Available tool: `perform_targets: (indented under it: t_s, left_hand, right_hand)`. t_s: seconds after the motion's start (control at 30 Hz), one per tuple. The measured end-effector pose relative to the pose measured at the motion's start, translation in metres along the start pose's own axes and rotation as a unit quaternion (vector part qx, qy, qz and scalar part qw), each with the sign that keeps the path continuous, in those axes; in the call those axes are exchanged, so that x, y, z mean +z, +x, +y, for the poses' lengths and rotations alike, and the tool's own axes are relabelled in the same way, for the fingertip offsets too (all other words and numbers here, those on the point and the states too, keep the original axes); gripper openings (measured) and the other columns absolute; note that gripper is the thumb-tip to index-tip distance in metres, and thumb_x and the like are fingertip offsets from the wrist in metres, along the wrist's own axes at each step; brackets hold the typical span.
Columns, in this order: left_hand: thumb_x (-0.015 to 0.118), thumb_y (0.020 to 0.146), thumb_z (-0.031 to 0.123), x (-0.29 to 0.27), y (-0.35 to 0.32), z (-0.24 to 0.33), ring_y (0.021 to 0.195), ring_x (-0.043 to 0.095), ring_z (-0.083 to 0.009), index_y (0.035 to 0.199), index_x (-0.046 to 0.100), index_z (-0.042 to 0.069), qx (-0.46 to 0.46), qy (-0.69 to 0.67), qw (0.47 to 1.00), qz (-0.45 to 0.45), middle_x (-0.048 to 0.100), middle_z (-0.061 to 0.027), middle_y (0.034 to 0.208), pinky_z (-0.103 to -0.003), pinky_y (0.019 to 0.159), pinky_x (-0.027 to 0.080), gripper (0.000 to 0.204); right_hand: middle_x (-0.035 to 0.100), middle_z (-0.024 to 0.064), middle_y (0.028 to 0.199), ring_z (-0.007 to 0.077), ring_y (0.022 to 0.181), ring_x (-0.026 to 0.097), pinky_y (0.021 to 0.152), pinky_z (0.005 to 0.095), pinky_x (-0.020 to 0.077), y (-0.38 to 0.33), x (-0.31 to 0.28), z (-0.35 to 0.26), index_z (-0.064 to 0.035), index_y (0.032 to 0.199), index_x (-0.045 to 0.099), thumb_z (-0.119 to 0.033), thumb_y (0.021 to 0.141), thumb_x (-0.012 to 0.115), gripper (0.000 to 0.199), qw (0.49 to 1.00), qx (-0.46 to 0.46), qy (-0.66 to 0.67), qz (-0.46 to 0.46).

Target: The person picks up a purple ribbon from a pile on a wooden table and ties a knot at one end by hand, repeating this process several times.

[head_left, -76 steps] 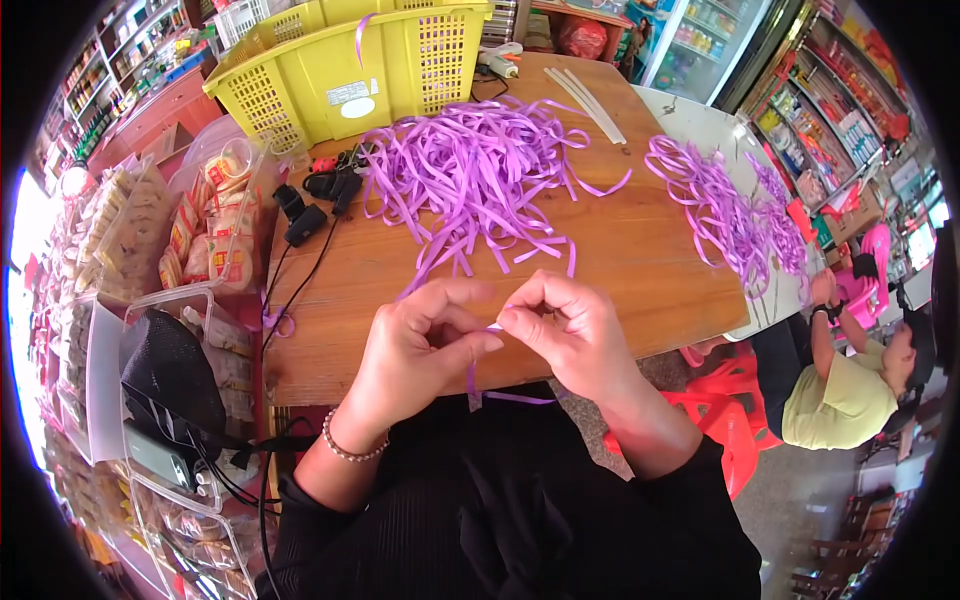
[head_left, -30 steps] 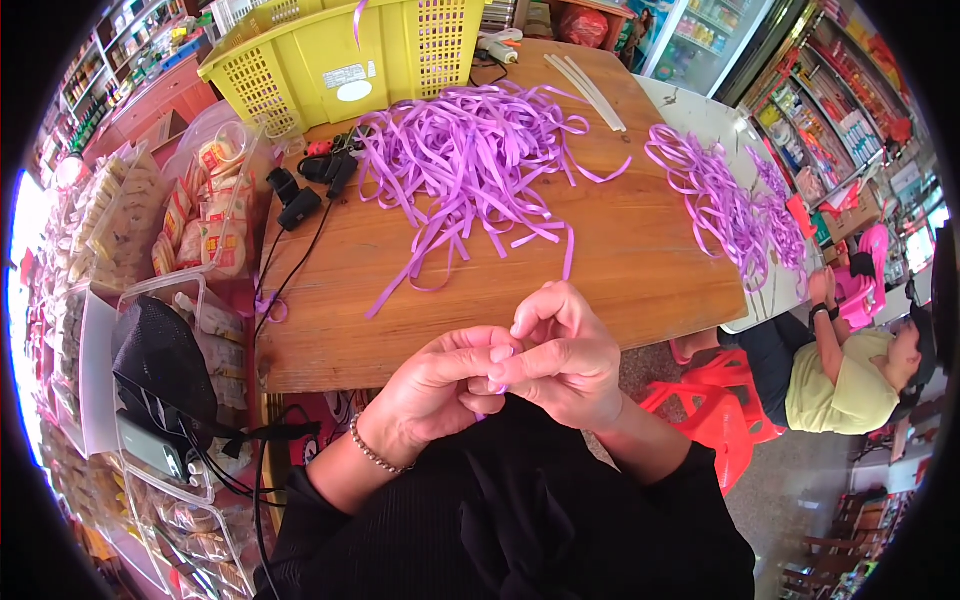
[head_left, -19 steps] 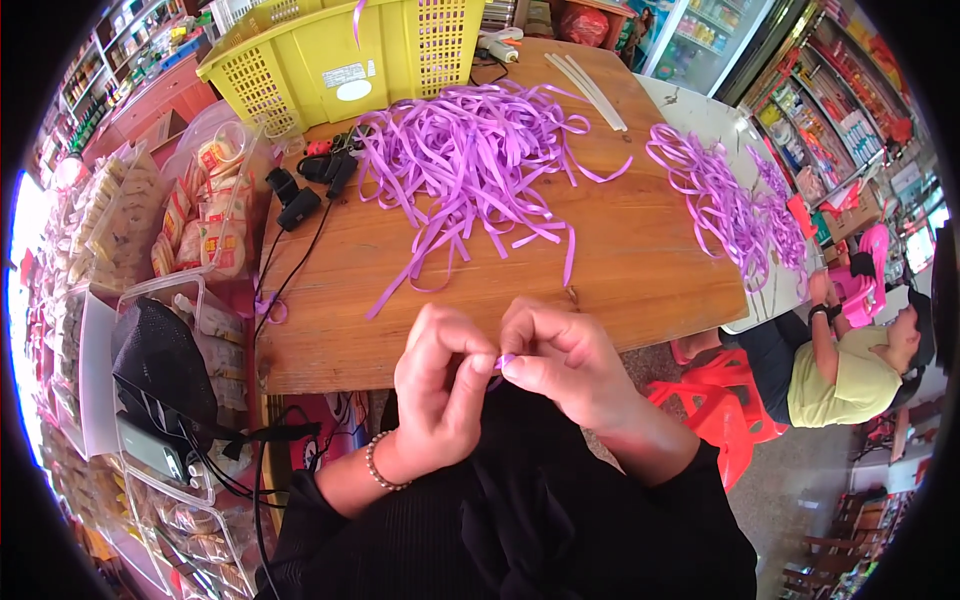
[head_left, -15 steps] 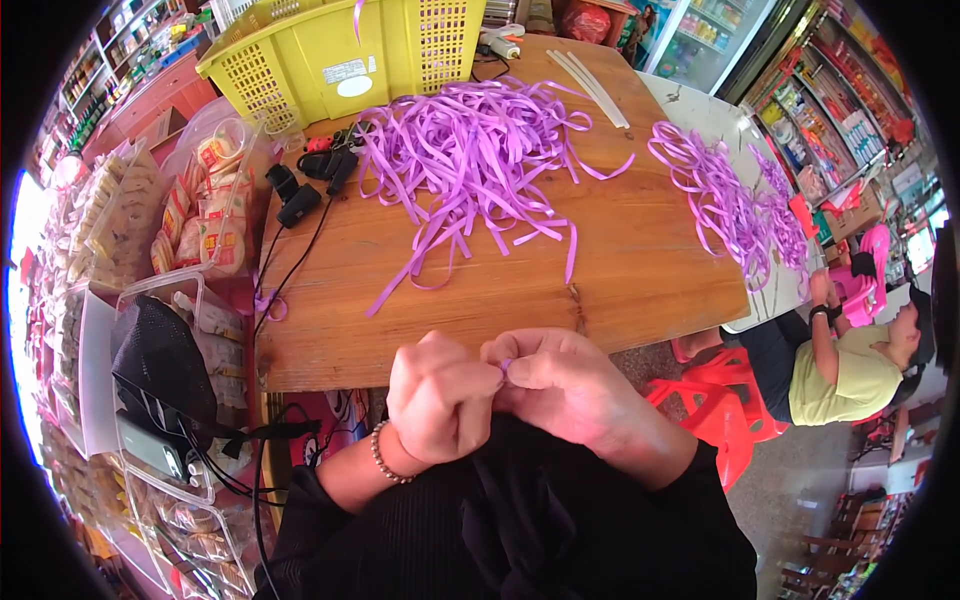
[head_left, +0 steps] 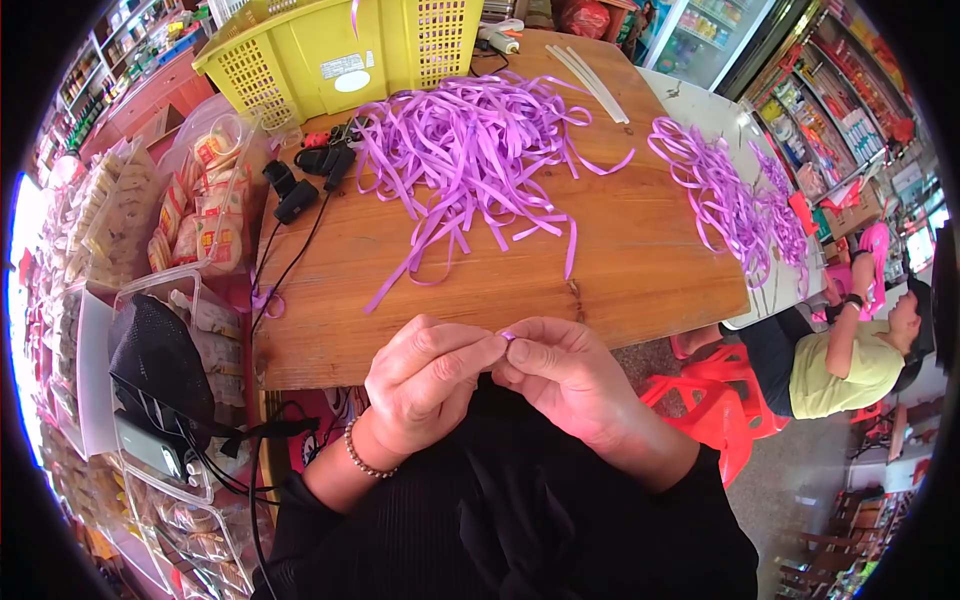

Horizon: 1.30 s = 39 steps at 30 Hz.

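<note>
On the wooden surface (head_left: 650,255), a purple ribbon heap (head_left: 480,150) lies toward the far edge, seemingly for easy reach, while above the near edge the fingers of left hand (head_left: 425,385) and right hand (head_left: 570,380) pinch a ribbon strip (head_left: 508,336), presumably for control.
</note>
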<state>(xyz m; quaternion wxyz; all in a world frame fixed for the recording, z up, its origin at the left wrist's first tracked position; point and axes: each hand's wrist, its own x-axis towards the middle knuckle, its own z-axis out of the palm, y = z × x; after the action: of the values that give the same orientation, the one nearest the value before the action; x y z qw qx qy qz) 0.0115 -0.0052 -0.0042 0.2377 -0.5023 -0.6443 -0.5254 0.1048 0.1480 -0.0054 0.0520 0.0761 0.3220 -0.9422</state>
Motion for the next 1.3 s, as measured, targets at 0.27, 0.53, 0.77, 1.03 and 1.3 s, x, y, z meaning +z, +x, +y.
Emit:
perform_targets:
  t_s: [0.27,0.53,0.77,1.03,1.3]
  left_hand:
    - [0.073,0.072,-0.008,-0.006,0.007,0.013,0.068,0.062,-0.0157,0.087,0.068,0.002,-0.248,-0.124,0.959,-0.054,0.067,-0.0068,0.081,-0.027,0.060,0.049,0.018]
    - [0.072,0.073,-0.008,-0.001,0.003,0.008,0.065,0.060,-0.0158,0.084,0.063,0.003,-0.135,-0.093,0.986,-0.015,0.066,-0.0102,0.080,-0.025,0.055,0.046,0.018]
    - [0.071,0.073,-0.007,0.004,-0.003,0.002,0.062,0.059,-0.0172,0.083,0.062,0.004,-0.006,-0.051,0.998,0.042,0.065,-0.0111,0.080,-0.025,0.051,0.043,0.018]
    - [0.075,0.062,-0.005,-0.002,-0.003,-0.005,0.057,0.056,-0.0144,0.084,0.070,0.007,0.051,-0.074,0.996,0.003,0.066,-0.0067,0.083,-0.025,0.047,0.042,0.026]
    - [0.075,0.061,-0.004,-0.006,-0.001,-0.004,0.057,0.057,-0.0143,0.083,0.070,0.007,0.030,-0.101,0.994,-0.032,0.067,-0.0051,0.081,-0.025,0.048,0.044,0.026]
  right_hand:
    - [0.065,0.0036,0.090,0.0086,0.075,0.058,0.065,0.0215,0.0457,-0.002,0.012,-0.003,0.0010,0.098,0.065,-0.005,0.088,0.065,0.011,0.956,-0.125,-0.261,0.048]
    - [0.064,0.0097,0.094,0.0095,0.081,0.059,0.070,0.0223,0.0496,-0.008,0.018,-0.003,0.0054,0.097,0.063,0.005,0.088,0.061,0.010,0.799,-0.320,-0.508,0.030]
    - [0.066,0.0106,0.095,0.0073,0.076,0.058,0.065,0.0209,0.0467,-0.011,0.020,-0.009,0.0056,0.096,0.064,0.007,0.087,0.059,0.011,0.879,-0.237,-0.414,0.010]
    - [0.069,0.0069,0.076,0.0106,0.069,0.065,0.063,0.0253,0.0518,-0.009,0.030,-0.037,0.0012,0.085,0.068,-0.003,0.080,0.068,0.006,0.811,-0.217,-0.544,-0.008]
    - [0.065,0.0035,0.073,0.0172,0.065,0.063,0.083,0.0360,0.0495,-0.005,0.033,-0.038,-0.0033,0.076,0.061,0.004,0.073,0.064,0.009,0.710,-0.244,-0.659,-0.036]
